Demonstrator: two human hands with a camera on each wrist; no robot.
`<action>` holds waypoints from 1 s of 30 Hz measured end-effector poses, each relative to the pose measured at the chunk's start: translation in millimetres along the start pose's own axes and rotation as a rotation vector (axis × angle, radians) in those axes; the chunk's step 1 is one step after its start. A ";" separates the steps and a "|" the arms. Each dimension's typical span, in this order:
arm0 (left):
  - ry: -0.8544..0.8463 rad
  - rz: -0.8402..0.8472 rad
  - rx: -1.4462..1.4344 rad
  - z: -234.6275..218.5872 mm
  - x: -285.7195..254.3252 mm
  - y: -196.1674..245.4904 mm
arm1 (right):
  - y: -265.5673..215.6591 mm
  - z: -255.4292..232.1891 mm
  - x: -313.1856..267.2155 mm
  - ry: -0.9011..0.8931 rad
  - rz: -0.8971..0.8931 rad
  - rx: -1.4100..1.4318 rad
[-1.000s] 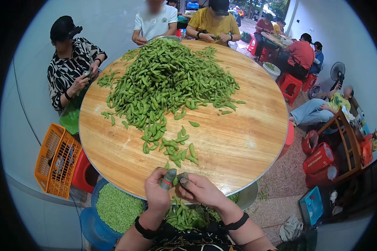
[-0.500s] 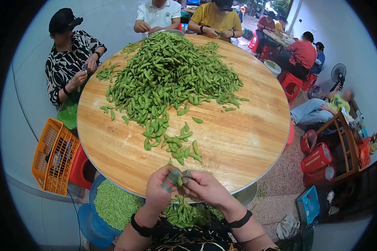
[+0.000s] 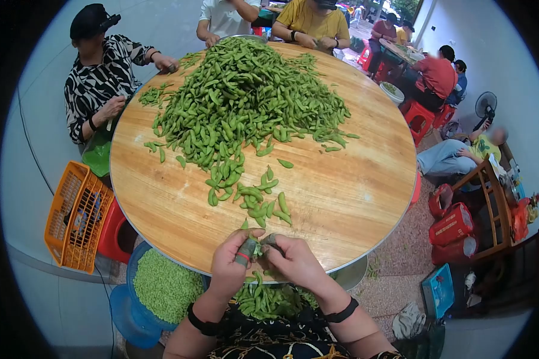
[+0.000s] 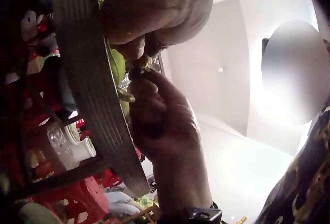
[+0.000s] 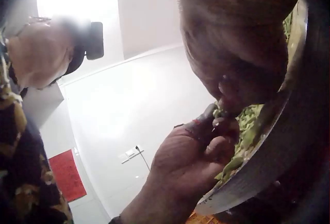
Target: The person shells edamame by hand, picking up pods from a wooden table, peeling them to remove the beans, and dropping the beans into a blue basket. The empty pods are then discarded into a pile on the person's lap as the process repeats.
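Observation:
Over the near rim of the round wooden table (image 3: 353, 191), both hands meet at the fingertips. The left hand (image 3: 231, 261) pinches a green edamame pod (image 3: 257, 249); its thumb wears a grey cover with a red band. From the other side, the right hand (image 3: 296, 261) pinches the same pod, its thumb and finger also covered in grey. The fingers hide most of the pod. In the right wrist view, a bit of green shows between the left hand's (image 5: 191, 149) fingertips. Several loose pods (image 3: 260, 206) lie just beyond the hands, and more pods (image 3: 269, 301) lie below the table edge.
A large heap of pods (image 3: 245, 102) covers the table's far half. At lower left, a blue basin (image 3: 132, 269) holds shelled beans (image 3: 167, 287), near a red stool (image 3: 115, 236) and an orange crate (image 3: 72, 212). Other people sit around the table. A metal bowl (image 3: 352, 274) shows at right below the rim.
The fingertips have shifted on the pod, with paler green now showing between them. The person at left has reached a hand onto the table. The head view has tilted slightly down.

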State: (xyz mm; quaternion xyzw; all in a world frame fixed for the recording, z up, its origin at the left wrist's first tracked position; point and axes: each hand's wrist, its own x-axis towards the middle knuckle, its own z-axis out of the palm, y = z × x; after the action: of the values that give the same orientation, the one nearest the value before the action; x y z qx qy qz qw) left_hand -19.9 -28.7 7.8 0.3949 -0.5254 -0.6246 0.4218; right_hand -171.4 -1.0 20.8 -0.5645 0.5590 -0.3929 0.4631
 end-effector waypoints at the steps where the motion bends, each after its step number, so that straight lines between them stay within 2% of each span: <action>1: 0.004 0.026 0.041 -0.3 -0.5 -2.2 | 0.0 1.6 -1.6 0.028 -0.134 -0.159; 2: 0.007 0.018 0.040 -0.2 0.1 -4.3 | 0.1 2.7 -2.7 0.023 -0.127 -0.157; 4: 0.052 0.228 0.313 0.9 1.8 -6.1 | -0.3 5.5 -3.5 0.097 -0.272 -0.334; 5: 0.052 0.223 0.384 1.9 -0.6 3.4 | -2.1 4.6 -4.6 0.132 -0.222 -0.375; 7: 0.062 0.449 0.583 2.3 -2.2 0.4 | -10.7 7.1 -5.4 0.287 -0.159 -0.275; 9: 0.062 0.288 0.433 11.4 -10.7 -5.2 | -0.4 4.3 -5.2 0.189 -0.135 -0.050; 11: 0.058 0.278 0.497 11.8 -17.1 0.4 | -1.8 4.6 -9.9 0.185 -0.150 -0.011; 13: 0.037 0.257 0.420 10.1 -22.6 -5.8 | 1.2 3.3 -15.2 0.179 -0.177 -0.056; 14: -0.020 0.344 0.524 6.0 -25.2 -4.2 | 0.6 3.0 -18.6 0.172 -0.171 -0.055; 15: -0.017 0.337 0.524 -0.8 -27.0 -5.3 | -1.9 2.8 -22.3 0.093 -0.005 0.218; 16: -0.132 0.548 0.665 -8.9 -29.0 -6.9 | -3.7 3.2 -25.8 0.015 0.164 0.490; 17: -0.251 0.761 0.802 -14.6 -31.3 -8.3 | -4.6 3.6 -28.5 0.014 0.169 0.493; 18: -0.273 0.850 0.814 -17.1 -33.5 -8.0 | -5.3 3.8 -30.4 -0.104 0.272 0.722; 19: -0.274 0.845 0.813 -17.4 -34.5 -6.7 | -5.1 4.8 -32.5 -0.223 0.377 0.950; 21: -0.216 0.941 0.595 -16.6 -35.4 -1.6 | -6.5 9.5 -34.6 -0.248 0.415 1.062; 22: -0.157 0.847 0.561 -15.1 -37.4 1.2 | -9.9 9.1 -34.5 -0.259 0.381 1.029; 23: -0.156 0.845 0.560 -16.4 -37.1 -3.8 | -11.8 8.1 -32.9 -0.270 0.345 0.996; 24: 0.004 0.638 0.232 -17.5 -34.3 -8.8 | -11.5 -7.9 -30.9 -0.465 0.232 0.658; 25: 0.160 0.419 -0.091 -18.4 -32.4 -11.1 | -10.0 -9.1 -26.7 -0.465 0.235 0.659; 26: 0.162 0.416 -0.092 -22.2 -28.3 -10.3 | -11.2 -9.8 -21.6 -0.534 -0.078 0.323; 27: 0.254 0.281 -0.349 -25.6 -20.2 2.2 | -13.3 -10.6 -16.2 -0.584 -0.383 -0.018; 28: 0.345 0.138 -0.604 -28.0 -16.0 9.0 | -28.2 -4.2 -9.2 -0.325 -0.329 -0.264; 29: 0.346 0.137 -0.603 -29.9 -15.1 7.7 | -34.0 6.7 0.1 -0.068 -0.235 -0.534; 30: 0.309 0.088 -0.669 -32.1 -13.4 5.7 | -32.7 15.9 12.3 0.055 -0.234 -0.690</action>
State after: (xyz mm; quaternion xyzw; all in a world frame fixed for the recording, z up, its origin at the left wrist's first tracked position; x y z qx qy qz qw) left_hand 15.2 -27.0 9.7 0.3020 -0.2387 -0.6760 0.6283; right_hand -146.6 -13.7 47.2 -0.7370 0.6024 -0.2464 0.1823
